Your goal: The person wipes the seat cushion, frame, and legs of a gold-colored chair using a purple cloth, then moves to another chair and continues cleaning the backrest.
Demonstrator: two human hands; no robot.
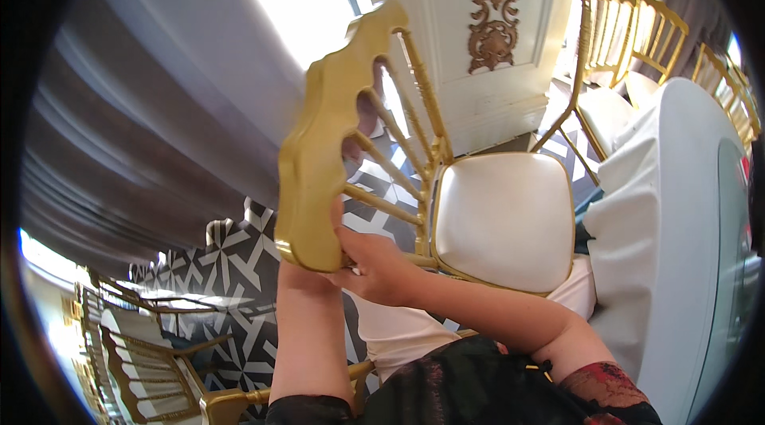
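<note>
A gold chair [319, 138] with a white padded seat [506, 218] stands before me, its spindled back toward me. My left forearm runs up behind the top rail. Most of my left hand [337, 214] is hidden there; a little skin shows past the rail's edge, and its fingers cannot be made out. My right hand [373, 267] is closed at the near end of the rail, across my left wrist. A small white bit shows at its fingers; what it is cannot be told.
A table with a white cloth [629, 242] stands to the right, more gold chairs [610, 42] beyond it. Grey curtains [151, 106] hang at the left. Further gold chairs [151, 369] stand at lower left on the patterned floor [231, 281]. A white ornamented panel [446, 50] is ahead.
</note>
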